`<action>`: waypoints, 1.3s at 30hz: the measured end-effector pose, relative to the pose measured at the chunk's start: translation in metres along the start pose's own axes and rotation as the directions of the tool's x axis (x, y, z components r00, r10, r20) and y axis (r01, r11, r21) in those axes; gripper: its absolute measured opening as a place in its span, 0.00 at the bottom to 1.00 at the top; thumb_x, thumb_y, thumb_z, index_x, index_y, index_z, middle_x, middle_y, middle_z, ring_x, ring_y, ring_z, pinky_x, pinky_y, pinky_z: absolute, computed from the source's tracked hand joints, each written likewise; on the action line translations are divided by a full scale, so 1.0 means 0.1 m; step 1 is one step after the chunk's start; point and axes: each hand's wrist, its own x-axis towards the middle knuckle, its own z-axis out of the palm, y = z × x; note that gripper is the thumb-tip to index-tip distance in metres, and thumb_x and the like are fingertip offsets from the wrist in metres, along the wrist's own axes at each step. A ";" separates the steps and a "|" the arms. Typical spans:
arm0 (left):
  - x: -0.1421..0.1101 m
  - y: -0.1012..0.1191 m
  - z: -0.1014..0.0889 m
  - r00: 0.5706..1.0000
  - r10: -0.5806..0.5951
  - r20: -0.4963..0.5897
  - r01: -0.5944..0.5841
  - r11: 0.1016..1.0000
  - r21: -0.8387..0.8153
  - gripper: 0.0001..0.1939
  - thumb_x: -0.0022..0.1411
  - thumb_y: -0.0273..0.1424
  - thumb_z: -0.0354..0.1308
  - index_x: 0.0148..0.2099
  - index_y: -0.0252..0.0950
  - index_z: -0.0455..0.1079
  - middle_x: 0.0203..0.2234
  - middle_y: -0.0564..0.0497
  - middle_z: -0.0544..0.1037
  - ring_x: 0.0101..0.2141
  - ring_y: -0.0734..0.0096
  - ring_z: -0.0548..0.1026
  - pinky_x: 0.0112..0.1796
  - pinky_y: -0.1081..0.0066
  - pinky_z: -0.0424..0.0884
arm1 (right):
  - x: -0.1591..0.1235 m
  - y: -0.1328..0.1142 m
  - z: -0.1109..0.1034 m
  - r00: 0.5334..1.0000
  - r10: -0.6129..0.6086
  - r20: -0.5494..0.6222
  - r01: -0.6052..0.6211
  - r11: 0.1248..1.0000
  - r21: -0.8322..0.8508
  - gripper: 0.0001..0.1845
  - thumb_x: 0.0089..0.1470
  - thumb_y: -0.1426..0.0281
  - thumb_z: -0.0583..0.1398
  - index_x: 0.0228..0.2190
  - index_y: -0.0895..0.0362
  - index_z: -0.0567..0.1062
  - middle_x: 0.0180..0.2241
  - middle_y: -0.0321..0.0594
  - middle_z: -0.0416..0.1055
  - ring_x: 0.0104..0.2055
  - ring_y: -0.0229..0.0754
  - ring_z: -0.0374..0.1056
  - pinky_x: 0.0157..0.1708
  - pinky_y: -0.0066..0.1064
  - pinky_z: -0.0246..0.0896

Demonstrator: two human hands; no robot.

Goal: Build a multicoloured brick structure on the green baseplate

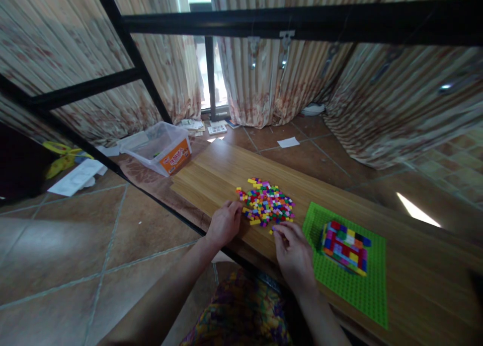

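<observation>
A pile of small coloured toy bricks (267, 202) lies spread on the wooden table. At its left edge rests my left hand (227, 220), fingers curled together; whatever they hold, if anything, is hidden. My right hand (295, 253) is at the near right side of the pile, thumb and forefinger pinched at a small purple brick (274, 228). A yellow brick lies just beside those fingertips. To the right of my right hand, a green baseplate (349, 293) carries a built block of multicoloured bricks (345, 248), with red, blue, white and yellow pieces on top.
A clear plastic bin (151, 144) with an orange label stands past the table's left end. The wooden table (226, 159) runs left to right. Black metal bars cross in front of striped curtains (256, 84). Papers (289, 142) lie on the tiled floor.
</observation>
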 end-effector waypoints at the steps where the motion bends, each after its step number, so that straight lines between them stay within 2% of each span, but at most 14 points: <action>1: 0.01 -0.01 0.00 1.000 0.018 0.001 -0.018 1.000 -0.004 0.12 0.65 0.26 0.46 0.46 0.39 0.68 0.40 0.48 0.74 0.39 0.69 0.74 0.41 0.71 0.69 | 0.00 0.00 0.00 1.000 0.005 0.000 -0.005 1.000 0.002 0.14 0.61 0.67 0.52 0.37 0.55 0.77 0.41 0.45 0.72 0.42 0.43 0.69 0.40 0.34 0.66; 4: 0.07 -0.01 0.00 0.997 0.069 0.037 -0.069 0.998 0.002 0.17 0.63 0.24 0.47 0.51 0.40 0.67 0.45 0.47 0.73 0.43 0.68 0.74 0.45 0.70 0.70 | -0.01 0.00 -0.02 1.000 0.021 0.001 -0.021 1.000 0.004 0.13 0.60 0.67 0.52 0.37 0.55 0.77 0.41 0.45 0.72 0.42 0.43 0.69 0.40 0.34 0.66; 9: 0.16 -0.03 0.01 0.991 0.119 0.061 -0.119 0.993 0.000 0.12 0.64 0.27 0.50 0.48 0.40 0.70 0.47 0.47 0.72 0.46 0.67 0.73 0.48 0.69 0.69 | -0.03 0.01 -0.02 0.999 0.047 0.005 -0.047 0.999 0.007 0.13 0.60 0.67 0.53 0.37 0.55 0.77 0.42 0.45 0.72 0.42 0.43 0.70 0.41 0.34 0.66; 14: 0.18 -0.08 0.03 0.988 0.152 0.014 -0.151 0.986 -0.068 0.07 0.64 0.28 0.51 0.42 0.38 0.70 0.44 0.46 0.72 0.43 0.67 0.74 0.45 0.68 0.71 | -0.05 0.02 -0.03 0.995 0.100 -0.002 -0.100 0.993 0.066 0.13 0.59 0.65 0.54 0.37 0.54 0.78 0.42 0.45 0.72 0.43 0.43 0.69 0.42 0.35 0.66; 17: 0.15 -0.04 -0.02 0.981 0.187 -0.043 -0.191 0.974 -0.125 0.06 0.64 0.27 0.52 0.42 0.37 0.69 0.43 0.46 0.73 0.42 0.66 0.73 0.43 0.67 0.71 | 0.00 -0.04 -0.02 0.984 0.179 -0.002 -0.175 0.962 0.210 0.14 0.58 0.62 0.56 0.36 0.54 0.78 0.40 0.44 0.74 0.41 0.44 0.70 0.41 0.35 0.66; 19: 0.11 0.05 -0.07 0.974 0.214 -0.071 -0.223 0.961 -0.161 0.06 0.64 0.28 0.53 0.43 0.37 0.68 0.42 0.46 0.74 0.41 0.66 0.74 0.41 0.68 0.71 | 0.06 -0.12 -0.01 0.955 0.296 0.033 -0.287 0.881 0.376 0.16 0.56 0.58 0.57 0.37 0.55 0.77 0.38 0.44 0.75 0.39 0.44 0.71 0.38 0.34 0.67; 21: 0.07 0.17 -0.13 0.966 0.248 -0.071 -0.257 0.946 -0.200 0.06 0.64 0.29 0.53 0.43 0.36 0.68 0.39 0.46 0.75 0.39 0.67 0.74 0.39 0.68 0.71 | 0.16 -0.22 0.00 0.899 0.423 0.117 -0.415 0.736 0.534 0.21 0.53 0.54 0.59 0.40 0.56 0.77 0.36 0.44 0.76 0.35 0.43 0.72 0.33 0.33 0.67; 23: 0.02 0.30 -0.17 0.960 0.276 -0.054 -0.281 0.929 -0.242 0.06 0.64 0.30 0.53 0.42 0.37 0.68 0.37 0.48 0.75 0.37 0.68 0.74 0.38 0.69 0.70 | 0.25 -0.32 0.01 0.851 0.490 0.191 -0.490 0.607 0.626 0.24 0.49 0.52 0.62 0.39 0.57 0.77 0.35 0.43 0.77 0.32 0.42 0.71 0.28 0.31 0.65; 25: -0.02 0.41 -0.19 0.956 0.291 -0.045 -0.292 0.914 -0.283 0.05 0.64 0.29 0.53 0.42 0.37 0.68 0.35 0.49 0.76 0.35 0.69 0.74 0.37 0.70 0.69 | 0.31 -0.38 0.00 0.839 0.502 0.213 -0.497 0.543 0.677 0.23 0.44 0.52 0.65 0.36 0.57 0.78 0.31 0.40 0.76 0.29 0.40 0.70 0.26 0.29 0.63; 27: -0.05 0.47 -0.18 0.953 0.299 -0.051 -0.299 0.899 -0.320 0.04 0.64 0.28 0.53 0.41 0.37 0.68 0.35 0.50 0.76 0.36 0.70 0.74 0.37 0.71 0.69 | 0.34 -0.42 0.00 0.845 0.493 0.206 -0.474 0.514 0.715 0.21 0.42 0.53 0.67 0.31 0.57 0.78 0.26 0.37 0.74 0.27 0.37 0.68 0.25 0.27 0.62; 30: -0.07 0.51 -0.13 0.952 0.296 -0.085 -0.306 0.882 -0.358 0.03 0.63 0.26 0.55 0.39 0.37 0.69 0.35 0.51 0.77 0.36 0.70 0.74 0.38 0.71 0.68 | 0.32 -0.41 -0.01 0.843 0.496 0.210 -0.457 0.452 0.766 0.18 0.41 0.55 0.68 0.27 0.58 0.79 0.21 0.35 0.72 0.24 0.35 0.64 0.24 0.27 0.60; 34: -0.09 0.53 -0.10 0.954 0.271 -0.131 -0.301 0.875 -0.381 0.03 0.62 0.25 0.56 0.39 0.37 0.69 0.33 0.52 0.77 0.35 0.71 0.74 0.37 0.72 0.68 | 0.26 -0.38 -0.01 0.810 0.524 0.262 -0.468 0.309 0.828 0.17 0.39 0.57 0.69 0.27 0.57 0.79 0.22 0.35 0.72 0.24 0.34 0.64 0.25 0.27 0.61; 39: -0.09 0.57 -0.12 0.968 0.222 -0.113 -0.249 0.856 -0.452 0.02 0.61 0.26 0.57 0.36 0.37 0.70 0.30 0.53 0.76 0.32 0.73 0.74 0.35 0.73 0.67 | 0.26 -0.38 -0.04 0.791 0.517 0.328 -0.470 0.169 0.866 0.14 0.38 0.61 0.71 0.27 0.57 0.79 0.24 0.35 0.73 0.25 0.32 0.64 0.25 0.25 0.62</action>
